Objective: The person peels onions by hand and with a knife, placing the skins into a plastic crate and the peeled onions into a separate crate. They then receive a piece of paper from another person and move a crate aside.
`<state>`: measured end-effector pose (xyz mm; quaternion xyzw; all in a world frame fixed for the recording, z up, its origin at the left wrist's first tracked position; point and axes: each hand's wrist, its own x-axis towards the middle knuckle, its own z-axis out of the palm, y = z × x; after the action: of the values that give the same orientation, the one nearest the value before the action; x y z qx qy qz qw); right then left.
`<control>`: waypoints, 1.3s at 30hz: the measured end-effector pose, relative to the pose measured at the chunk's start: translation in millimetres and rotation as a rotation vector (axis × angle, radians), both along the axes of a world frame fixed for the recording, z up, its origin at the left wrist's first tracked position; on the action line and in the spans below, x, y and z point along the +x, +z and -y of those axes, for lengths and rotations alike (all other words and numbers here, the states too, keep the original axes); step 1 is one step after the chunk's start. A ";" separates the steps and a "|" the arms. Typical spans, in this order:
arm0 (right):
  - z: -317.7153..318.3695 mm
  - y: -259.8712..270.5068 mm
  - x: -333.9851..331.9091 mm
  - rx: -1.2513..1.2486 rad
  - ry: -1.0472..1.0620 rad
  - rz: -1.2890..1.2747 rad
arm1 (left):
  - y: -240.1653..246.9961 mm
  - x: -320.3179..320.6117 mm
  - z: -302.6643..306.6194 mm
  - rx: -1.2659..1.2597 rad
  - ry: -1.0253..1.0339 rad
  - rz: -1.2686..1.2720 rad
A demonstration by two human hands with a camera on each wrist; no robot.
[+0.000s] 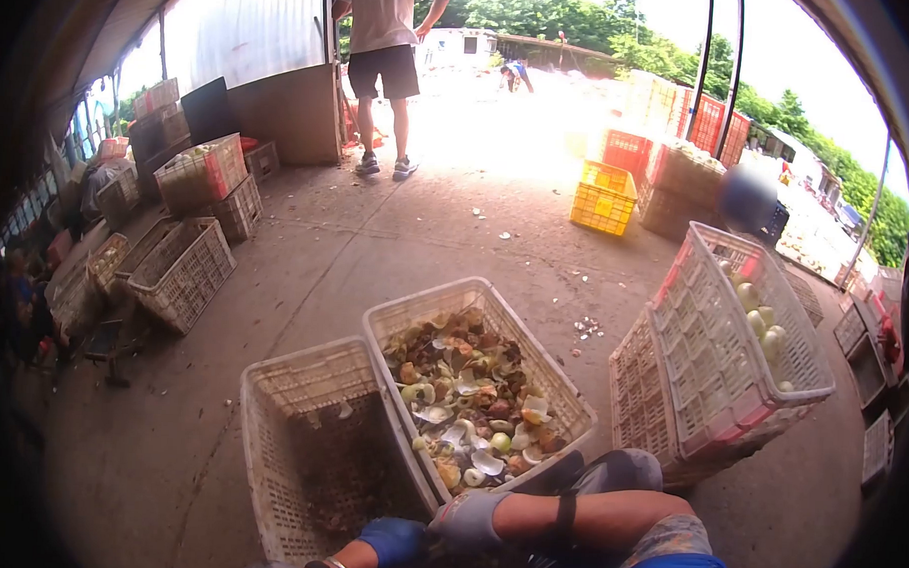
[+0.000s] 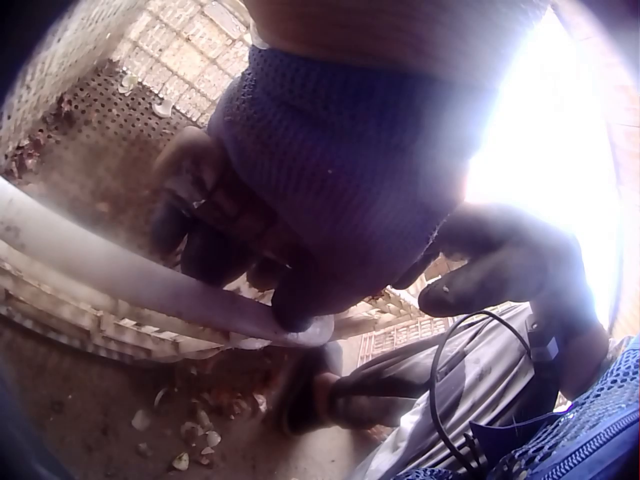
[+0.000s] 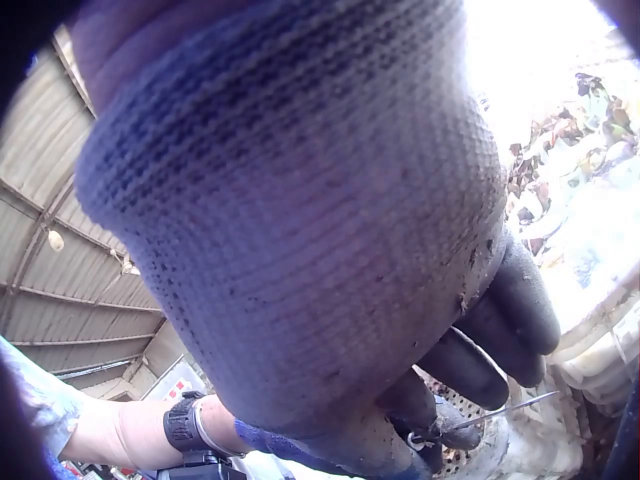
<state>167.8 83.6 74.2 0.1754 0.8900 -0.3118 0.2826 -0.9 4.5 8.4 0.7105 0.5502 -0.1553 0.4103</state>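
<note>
My left hand, in a blue glove, is low over the near rim of a dirty white crate. In the left wrist view its dark-coated fingers curl beside that rim, with a brownish, rounded shape near them; I cannot tell whether the hand holds it. My right hand, in a grey-white glove, is close beside the left, by the near corner of a second crate filled with onion peels and scraps. In the right wrist view its curled fingers hold a thin metal blade.
To the right, a stacked crate contains pale peeled onions. More crates stand at left, and a yellow crate farther back. A person stands ahead. Peel bits litter the concrete floor.
</note>
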 end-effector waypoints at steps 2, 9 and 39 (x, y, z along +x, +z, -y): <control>-0.3 2.7 -0.1 -0.012 0.000 0.010 | -5.2 -0.7 -0.2 -0.007 0.011 -0.002; 0.1 2.5 0.1 -0.014 -0.018 -0.002 | -18.3 -1.6 -0.5 -0.018 0.023 -0.003; -1.3 -9.7 -0.6 -0.020 0.006 0.044 | -15.2 0.2 -2.4 -0.052 0.006 -0.039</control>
<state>167.3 84.9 64.5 0.1766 0.8811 -0.3159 0.3047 -0.7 6.9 -6.8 0.6947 0.5559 -0.1823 0.4184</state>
